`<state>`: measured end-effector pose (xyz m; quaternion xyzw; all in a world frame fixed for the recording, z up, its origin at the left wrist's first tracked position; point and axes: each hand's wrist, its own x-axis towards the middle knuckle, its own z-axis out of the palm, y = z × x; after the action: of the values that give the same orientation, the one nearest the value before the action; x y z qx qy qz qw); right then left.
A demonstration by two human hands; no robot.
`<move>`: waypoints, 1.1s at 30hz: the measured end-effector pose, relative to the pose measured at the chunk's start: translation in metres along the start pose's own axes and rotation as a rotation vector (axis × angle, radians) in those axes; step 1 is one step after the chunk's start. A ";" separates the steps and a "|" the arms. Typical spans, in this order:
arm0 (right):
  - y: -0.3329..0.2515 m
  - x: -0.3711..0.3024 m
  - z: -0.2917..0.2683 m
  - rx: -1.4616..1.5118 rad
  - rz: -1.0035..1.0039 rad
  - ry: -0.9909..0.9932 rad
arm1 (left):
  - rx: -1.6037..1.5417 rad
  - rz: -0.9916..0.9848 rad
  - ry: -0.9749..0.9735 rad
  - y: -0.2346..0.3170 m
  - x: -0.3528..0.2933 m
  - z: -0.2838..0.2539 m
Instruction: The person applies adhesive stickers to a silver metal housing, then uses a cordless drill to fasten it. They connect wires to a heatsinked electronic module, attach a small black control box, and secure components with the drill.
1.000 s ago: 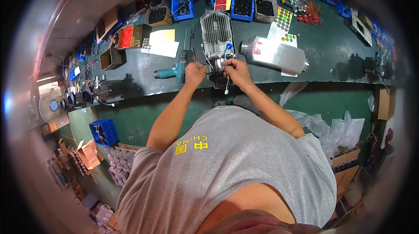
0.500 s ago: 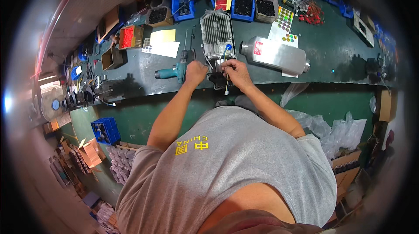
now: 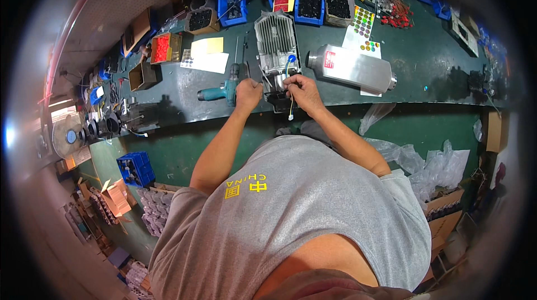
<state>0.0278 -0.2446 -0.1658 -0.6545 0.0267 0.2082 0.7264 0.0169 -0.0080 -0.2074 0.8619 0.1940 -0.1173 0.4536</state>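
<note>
A finned metal housing (image 3: 276, 37) lies on the bench in front of me, its near end between my hands. A cable (image 3: 290, 104) with a blue grommet (image 3: 291, 58) runs down from it to a small white plug (image 3: 291, 117). My right hand (image 3: 305, 94) has thumb and forefinger closed on this cable beside the housing's near end. At the housing's lower left, my left hand (image 3: 248, 96) is closed with its fingertips near the edge; what it grips is hidden. Left of that hand lies a teal power drill (image 3: 215, 93), partly behind it.
A silver cylindrical unit (image 3: 355, 69) lies to the right, over sticker sheets (image 3: 363, 23). Blue bins (image 3: 310, 3) of small black parts line the back. To the left are a box of red parts (image 3: 163, 48), paper sheets (image 3: 207, 60) and an open box (image 3: 142, 76).
</note>
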 end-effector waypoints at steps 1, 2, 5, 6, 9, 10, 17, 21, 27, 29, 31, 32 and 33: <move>-0.001 0.000 0.000 -0.002 -0.002 0.003 | 0.050 0.008 -0.010 0.004 -0.001 -0.001; -0.001 -0.001 0.000 -0.004 -0.005 0.006 | 0.136 0.006 -0.016 0.008 -0.001 -0.002; -0.001 -0.001 0.000 -0.009 -0.014 0.017 | 0.308 0.007 -0.016 0.017 -0.001 -0.004; -0.001 -0.001 0.001 -0.011 -0.017 0.021 | 0.307 0.011 -0.005 0.019 -0.001 -0.004; 0.005 0.001 0.001 0.010 -0.023 0.025 | 0.248 0.007 0.036 0.015 -0.001 -0.002; 0.006 0.001 0.001 0.010 -0.028 0.023 | 0.219 0.002 0.051 0.011 0.000 0.000; 0.005 0.001 0.001 0.012 -0.015 0.023 | 0.260 0.068 0.035 0.009 0.002 0.000; 0.000 0.000 0.002 -0.003 0.006 0.017 | 0.359 0.093 -0.026 0.013 0.011 -0.006; -0.002 0.000 0.001 -0.035 -0.008 0.008 | 0.423 0.077 0.046 0.027 0.003 0.003; -0.008 -0.001 0.001 -0.050 0.012 -0.015 | 0.238 -0.032 -0.039 0.025 0.004 -0.002; -0.011 -0.003 0.003 -0.027 0.024 -0.018 | -0.127 -0.169 -0.174 0.012 0.006 -0.005; -0.011 -0.003 0.002 -0.028 0.029 -0.018 | -0.203 -0.169 -0.158 0.007 0.005 -0.005; -0.012 -0.004 0.002 -0.029 0.033 -0.019 | -0.278 -0.168 -0.142 0.001 0.003 -0.005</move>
<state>0.0277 -0.2444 -0.1535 -0.6625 0.0276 0.2266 0.7134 0.0201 -0.0039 -0.2050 0.7611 0.2472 -0.1876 0.5696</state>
